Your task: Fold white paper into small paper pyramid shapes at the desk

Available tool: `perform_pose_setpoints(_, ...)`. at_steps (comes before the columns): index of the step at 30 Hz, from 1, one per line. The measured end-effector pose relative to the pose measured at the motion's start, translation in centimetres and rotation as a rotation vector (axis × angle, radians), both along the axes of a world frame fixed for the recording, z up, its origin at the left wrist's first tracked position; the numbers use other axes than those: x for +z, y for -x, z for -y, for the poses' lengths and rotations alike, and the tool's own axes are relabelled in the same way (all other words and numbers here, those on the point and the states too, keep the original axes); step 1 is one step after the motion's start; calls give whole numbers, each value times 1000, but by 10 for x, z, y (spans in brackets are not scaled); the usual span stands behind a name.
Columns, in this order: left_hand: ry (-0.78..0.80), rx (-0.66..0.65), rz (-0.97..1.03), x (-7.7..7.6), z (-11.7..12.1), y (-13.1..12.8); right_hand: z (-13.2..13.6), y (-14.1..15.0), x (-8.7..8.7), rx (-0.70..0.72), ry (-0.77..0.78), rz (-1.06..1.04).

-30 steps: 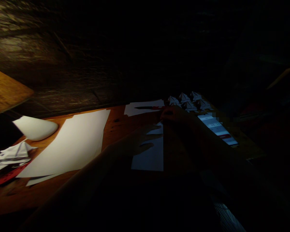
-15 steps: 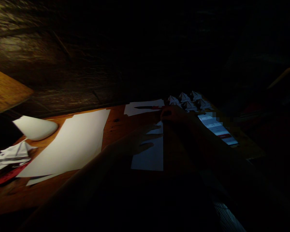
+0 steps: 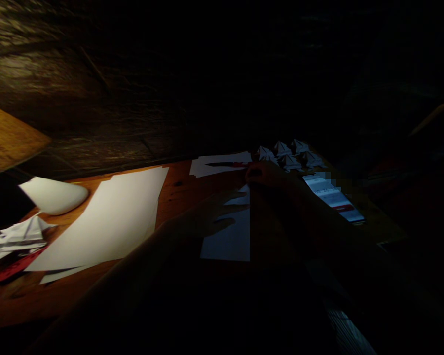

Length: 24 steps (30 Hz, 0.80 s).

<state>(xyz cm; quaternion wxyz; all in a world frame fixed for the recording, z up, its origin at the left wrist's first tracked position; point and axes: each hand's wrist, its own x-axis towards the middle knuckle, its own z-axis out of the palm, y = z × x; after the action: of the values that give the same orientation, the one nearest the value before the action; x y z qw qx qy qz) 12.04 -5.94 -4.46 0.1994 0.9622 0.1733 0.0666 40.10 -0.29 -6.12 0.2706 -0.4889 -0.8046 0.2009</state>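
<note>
Left hand spread over white paper

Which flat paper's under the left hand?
The narrow paper at centre, beneath the left hand; the large sheets lie left, the back stack bears a dark-bladed tool.

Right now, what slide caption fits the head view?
Left hand spread over a white sheet, right hand at its far end, folded paper pieces and a lit phone nearby.

A dim place, seemingly a paper-craft corner (too dark to say whether home or workshop); a wooden table by a rough-textured wall carries white sheets, folded paper shapes and a lit phone.
</note>
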Motion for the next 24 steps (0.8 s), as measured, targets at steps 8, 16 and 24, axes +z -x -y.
perform_pose_setpoints(8, 13, 43, -77, 4, 3, 0, -2, 0, -2, -20, -3, -17)
perform_pose_setpoints(16, -36, 30, -92, 3, 1, 0, -3, 1, -2, -35, 8, -20)
perform_pose_setpoints(24, -79, 13, -84, 1, 0, 1, -1, 2, 1, -35, 15, 0)
